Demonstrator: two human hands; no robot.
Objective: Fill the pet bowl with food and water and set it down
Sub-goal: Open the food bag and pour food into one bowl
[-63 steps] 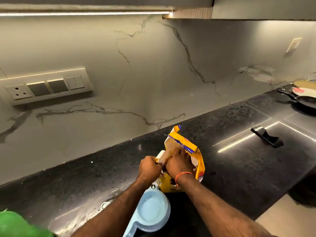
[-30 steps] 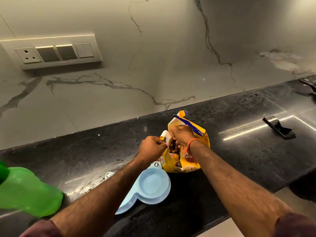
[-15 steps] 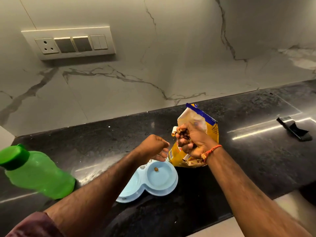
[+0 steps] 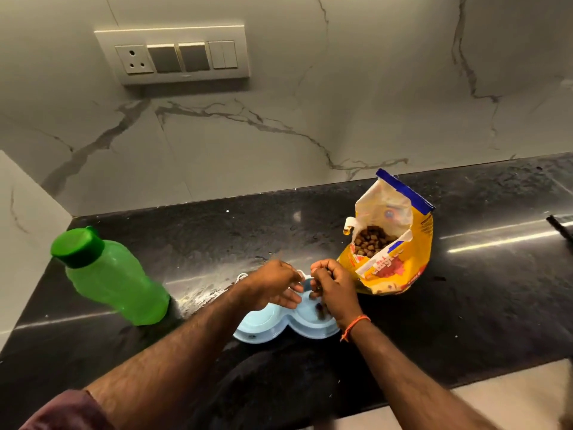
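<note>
Brown kibble (image 4: 319,309) drops from your right hand (image 4: 333,288), whose fingers curl loosely around a few pieces above the right-hand well of the pale blue pet bowl (image 4: 286,328). Your left hand (image 4: 274,285) hovers just beside it, fingers relaxed and holding nothing. Directly beneath your fingers, the double bowl sits flat on the black stone counter (image 4: 465,305), its long axis running left to right. It looks like light, rigid, smooth plastic; lifting it level by both outer rims seems safest once water is added. Just beyond your right fingers, the yellow food bag (image 4: 400,265) slumps open. Well left of your left fingers stands the capped green bottle (image 4: 114,279).
</note>
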